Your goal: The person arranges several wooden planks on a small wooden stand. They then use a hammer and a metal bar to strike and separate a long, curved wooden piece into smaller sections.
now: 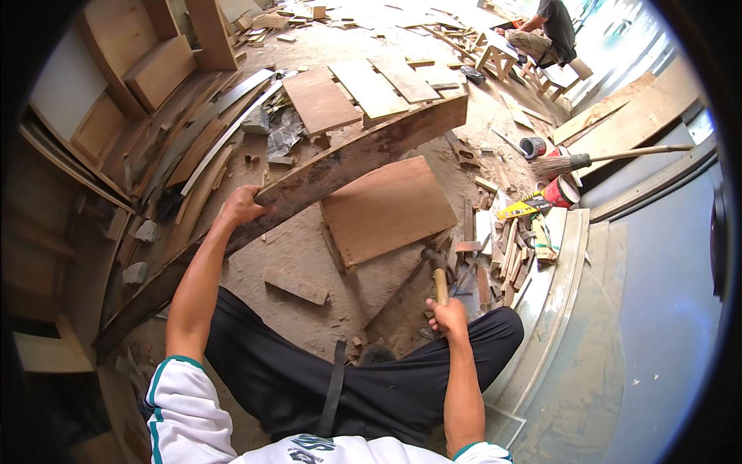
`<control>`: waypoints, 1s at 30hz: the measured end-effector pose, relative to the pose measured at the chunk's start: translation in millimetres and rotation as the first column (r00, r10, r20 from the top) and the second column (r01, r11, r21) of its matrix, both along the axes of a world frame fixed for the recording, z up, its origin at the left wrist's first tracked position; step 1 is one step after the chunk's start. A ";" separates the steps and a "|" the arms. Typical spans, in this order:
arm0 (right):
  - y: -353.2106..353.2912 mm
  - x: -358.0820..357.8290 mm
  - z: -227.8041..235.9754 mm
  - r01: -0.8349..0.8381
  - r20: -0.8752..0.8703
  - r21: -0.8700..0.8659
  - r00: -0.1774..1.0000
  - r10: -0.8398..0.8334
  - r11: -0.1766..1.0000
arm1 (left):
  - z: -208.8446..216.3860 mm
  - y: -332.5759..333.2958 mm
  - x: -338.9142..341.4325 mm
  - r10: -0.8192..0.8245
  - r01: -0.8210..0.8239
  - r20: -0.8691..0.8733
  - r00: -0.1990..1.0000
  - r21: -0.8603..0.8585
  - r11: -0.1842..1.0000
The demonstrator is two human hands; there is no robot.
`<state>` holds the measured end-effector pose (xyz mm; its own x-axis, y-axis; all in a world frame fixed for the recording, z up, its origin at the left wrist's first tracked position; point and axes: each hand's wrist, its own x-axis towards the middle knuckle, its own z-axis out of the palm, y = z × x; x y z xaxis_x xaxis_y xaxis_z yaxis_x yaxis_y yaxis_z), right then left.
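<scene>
My left hand [243, 206] is closed round the edge of a long, dark wooden plank [363, 151], which slants across the view from lower left to upper right. In my right hand [448, 317] is a hammer [440, 282], gripped by its pale wooden handle with the dark head pointing away from me. Just beyond the hammer head, a square plywood panel or shallow box [390, 210] rests on the floor; the plank passes over its far left side. A short wooden block [296, 284] lies on the floor between my hands.
Wood offcuts [514, 255], a yellow handsaw [522, 207], red cans [562, 192] and a broom [560, 165] lie at the right. Plywood boards [321, 100] are spread ahead. Wooden cabinets [158, 69] stand at the left. Another person [553, 35] sits at the far right.
</scene>
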<state>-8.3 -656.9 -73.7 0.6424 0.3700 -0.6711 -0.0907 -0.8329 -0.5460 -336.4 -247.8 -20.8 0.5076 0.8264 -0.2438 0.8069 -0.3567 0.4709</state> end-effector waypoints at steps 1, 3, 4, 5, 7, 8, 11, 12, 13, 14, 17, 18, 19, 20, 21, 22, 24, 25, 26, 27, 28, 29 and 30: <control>1.7 -2.9 -1.6 -0.158 0.028 -0.078 0.987 0.160 0.984 | 0.2 -6.2 0.9 0.029 -0.029 -0.029 0.999 -0.018 0.999; 5.1 -4.3 -9.5 -0.437 0.057 -0.235 0.885 0.461 0.868 | -14.2 -30.4 2.6 -0.043 0.056 -0.054 0.998 0.288 0.956; 3.9 -6.8 -17.0 -0.519 0.081 -0.270 0.827 0.556 0.811 | -16.6 -45.4 8.4 -0.035 0.051 -0.057 0.998 0.305 0.951; 4.6 -11.2 -24.9 -0.576 0.107 -0.309 0.770 0.629 0.757 | -18.6 -65.1 19.2 -0.028 0.046 -0.061 0.998 0.320 0.946; 6.3 -22.5 -37.2 -0.663 0.143 -0.392 0.641 0.754 0.638 | -20.0 -104.8 34.5 -0.037 0.067 -0.083 0.996 0.395 0.916; 18.5 -35.7 -32.1 -0.720 0.123 -0.401 0.570 0.812 0.566 | -45.4 -111.9 20.1 -0.087 0.080 -0.015 0.996 0.562 0.824; 36.9 -52.5 -34.1 -0.763 0.155 -0.409 0.483 0.862 0.501 | -100.3 -142.2 10.1 -0.196 0.193 -0.085 0.977 0.743 0.640; 41.0 -55.5 -34.0 -0.760 0.157 -0.397 0.497 0.854 0.515 | -108.1 -150.7 9.8 -0.191 0.189 -0.086 0.978 0.754 0.630; 44.9 -57.3 -36.8 -0.757 0.163 -0.394 0.501 0.850 0.522 | -109.6 -155.0 11.1 -0.191 0.189 -0.087 0.978 0.763 0.618; 49.8 -59.1 -39.8 -0.754 0.170 -0.390 0.505 0.847 0.528 | -109.7 -152.4 9.9 -0.191 0.213 -0.117 0.975 0.747 0.630; 58.5 -57.4 -49.9 -0.741 0.193 -0.402 0.506 0.841 0.538 | -94.8 -149.9 8.2 -0.213 0.247 -0.133 0.968 0.642 0.726; 60.4 -54.6 -54.3 -0.730 0.190 -0.423 0.508 0.840 0.537 | -83.6 -152.7 12.2 -0.225 0.233 -0.085 0.971 0.574 0.785; 64.8 -54.7 -59.1 -0.723 0.195 -0.435 0.506 0.840 0.537 | -73.0 -150.8 12.1 -0.228 0.218 -0.043 0.973 0.509 0.833; 70.0 -56.3 -65.9 -0.713 0.201 -0.451 0.504 0.840 0.536 | -74.4 -144.0 8.4 -0.252 0.247 -0.063 0.966 0.526 0.814; 75.0 -57.6 -72.7 -0.702 0.177 -0.486 0.503 0.846 0.520 | -77.0 -138.3 8.1 -0.227 0.217 -0.044 0.973 0.516 0.829; 78.7 -57.1 -80.7 -0.687 0.153 -0.523 0.507 0.848 0.505 | -77.5 -133.2 13.8 -0.207 0.189 -0.021 0.978 0.504 0.843; 87.9 -66.3 -81.4 -0.663 0.110 -0.560 0.535 0.838 0.497 | -82.7 -117.9 13.9 -0.142 0.099 0.040 0.989 0.534 0.840; 91.4 -73.6 -76.8 -0.651 0.090 -0.564 0.563 0.821 0.508 | -90.7 -107.0 10.1 -0.106 0.041 0.081 0.991 0.571 0.820; 89.1 -74.4 -74.3 -0.630 0.070 -0.578 0.596 0.800 0.519 | -95.9 -103.1 11.5 -0.078 -0.017 0.132 0.988 0.600 0.800; 83.9 -78.5 -76.0 -0.619 0.081 -0.545 0.632 0.771 0.565 | -101.1 -102.2 8.8 -0.041 -0.033 0.131 0.991 0.516 0.856; 80.9 -82.6 -77.6 -0.606 0.100 -0.509 0.664 0.741 0.612 | -103.5 -97.7 7.9 -0.001 -0.056 0.130 0.992 0.435 0.899; 81.6 -88.7 -80.4 -0.593 0.117 -0.469 0.694 0.711 0.655 | -105.5 -93.0 6.6 0.039 -0.080 0.124 0.992 0.351 0.933; 85.6 -95.6 -84.0 -0.558 0.080 -0.466 0.746 0.661 0.686 | -108.8 -95.2 2.8 0.033 -0.116 0.180 0.983 0.476 0.872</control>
<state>-103.9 -571.3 -157.6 0.5162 0.4753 -0.7125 0.5954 -0.7971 -0.1003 -333.6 -343.1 -129.6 0.4374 0.8563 0.2746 0.7682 -0.5145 0.3810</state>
